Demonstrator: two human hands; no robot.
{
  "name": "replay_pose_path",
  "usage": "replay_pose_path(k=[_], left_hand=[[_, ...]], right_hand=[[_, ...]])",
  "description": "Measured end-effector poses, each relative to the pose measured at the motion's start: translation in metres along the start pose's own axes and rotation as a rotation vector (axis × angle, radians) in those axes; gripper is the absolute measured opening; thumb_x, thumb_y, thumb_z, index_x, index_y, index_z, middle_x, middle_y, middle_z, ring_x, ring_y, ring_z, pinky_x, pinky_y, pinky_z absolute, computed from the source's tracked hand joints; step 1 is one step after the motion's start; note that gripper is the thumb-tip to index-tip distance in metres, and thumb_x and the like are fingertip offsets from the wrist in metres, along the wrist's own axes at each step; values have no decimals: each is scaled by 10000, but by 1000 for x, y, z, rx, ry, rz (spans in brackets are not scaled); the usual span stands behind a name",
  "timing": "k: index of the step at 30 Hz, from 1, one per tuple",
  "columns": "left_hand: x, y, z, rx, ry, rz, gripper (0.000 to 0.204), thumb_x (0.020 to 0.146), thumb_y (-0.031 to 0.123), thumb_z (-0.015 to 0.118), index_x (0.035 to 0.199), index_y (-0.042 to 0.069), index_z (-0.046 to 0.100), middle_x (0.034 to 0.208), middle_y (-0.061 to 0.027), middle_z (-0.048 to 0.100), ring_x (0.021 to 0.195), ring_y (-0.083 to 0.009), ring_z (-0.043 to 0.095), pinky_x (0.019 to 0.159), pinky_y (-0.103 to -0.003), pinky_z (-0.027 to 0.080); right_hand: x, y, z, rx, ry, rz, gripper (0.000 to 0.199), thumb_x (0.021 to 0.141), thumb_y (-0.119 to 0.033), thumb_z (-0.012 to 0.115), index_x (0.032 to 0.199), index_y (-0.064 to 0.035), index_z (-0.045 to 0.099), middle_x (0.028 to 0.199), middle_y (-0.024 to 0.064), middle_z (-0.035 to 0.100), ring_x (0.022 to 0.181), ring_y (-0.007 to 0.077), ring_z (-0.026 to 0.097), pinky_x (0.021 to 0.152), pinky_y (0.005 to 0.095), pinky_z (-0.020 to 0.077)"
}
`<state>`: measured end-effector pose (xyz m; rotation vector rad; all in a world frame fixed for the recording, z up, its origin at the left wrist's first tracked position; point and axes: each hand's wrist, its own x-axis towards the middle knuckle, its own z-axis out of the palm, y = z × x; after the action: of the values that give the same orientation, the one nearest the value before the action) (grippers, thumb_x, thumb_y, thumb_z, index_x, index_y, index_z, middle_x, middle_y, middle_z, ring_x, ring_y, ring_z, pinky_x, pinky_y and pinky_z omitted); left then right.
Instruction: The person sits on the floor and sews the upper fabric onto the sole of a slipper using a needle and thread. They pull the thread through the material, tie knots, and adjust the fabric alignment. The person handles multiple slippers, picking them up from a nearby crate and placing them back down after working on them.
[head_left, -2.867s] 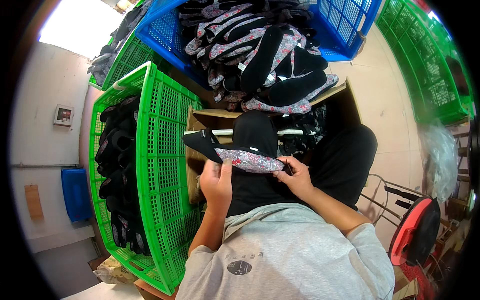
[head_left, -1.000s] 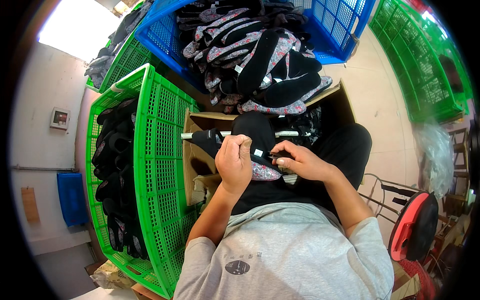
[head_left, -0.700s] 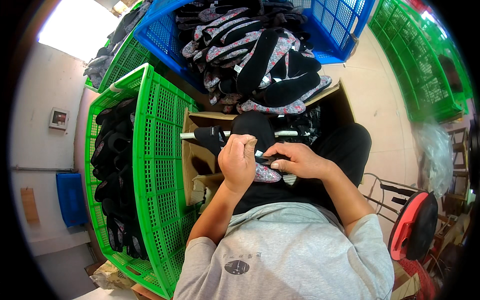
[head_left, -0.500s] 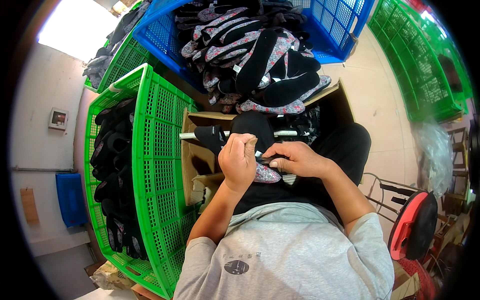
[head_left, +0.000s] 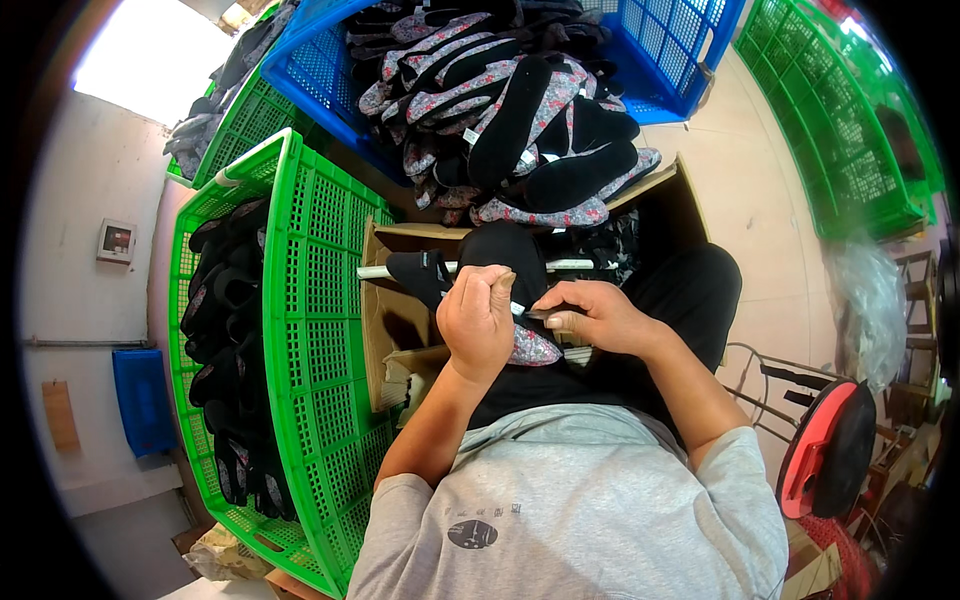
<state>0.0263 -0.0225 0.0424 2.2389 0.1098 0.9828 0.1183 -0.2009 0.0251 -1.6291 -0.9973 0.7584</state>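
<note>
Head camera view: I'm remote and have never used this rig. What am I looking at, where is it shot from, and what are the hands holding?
There is no machine here. A fisheye camera worn on a person's head looks down at their two bare hands, so straight edges bend near the rim. The left hand and the right hand meet over the lap on a floral-patterned shoe piece, which both seem to hold; the exact grip is hidden. Beyond the hands lies a cardboard box. To the person's left, a green crate holds black pieces; ahead, a blue crate is piled with black and floral ones.
</note>
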Motion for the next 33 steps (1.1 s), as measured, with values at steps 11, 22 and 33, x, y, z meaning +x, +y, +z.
replay_pose_path(k=[11, 22, 33], left_hand=[[1, 2, 4, 60, 6, 9, 80, 908, 53, 665, 890, -2, 610, 786, -126, 620, 664, -279, 607, 596, -332, 476], [-1, 7, 4, 186, -12, 19, 82, 894, 83, 676, 902, 14, 633, 798, -124, 647, 678, -304, 629, 600, -357, 493], [0, 9, 4, 222, -19, 10, 65, 892, 76, 671, 911, 20, 645, 794, -118, 646, 686, -305, 628, 613, -360, 491]], right_hand=[[-13, -16, -6, -290, 40, -33, 327, 878, -355, 690, 1125, -144, 654, 819, 72, 638, 806, 269, 616, 727, 392, 475], [-13, -16, 4, -112, 133, 32, 309, 860, -260, 734, 1116, -105, 658, 901, 74, 669, 873, 220, 643, 788, 338, 489], [-27, 13, 24, 417, 202, -45, 573, 790, -40, 800, 1287, -72, 516, 1176, 29, 596, 968, 89, 558, 851, 231, 462]])
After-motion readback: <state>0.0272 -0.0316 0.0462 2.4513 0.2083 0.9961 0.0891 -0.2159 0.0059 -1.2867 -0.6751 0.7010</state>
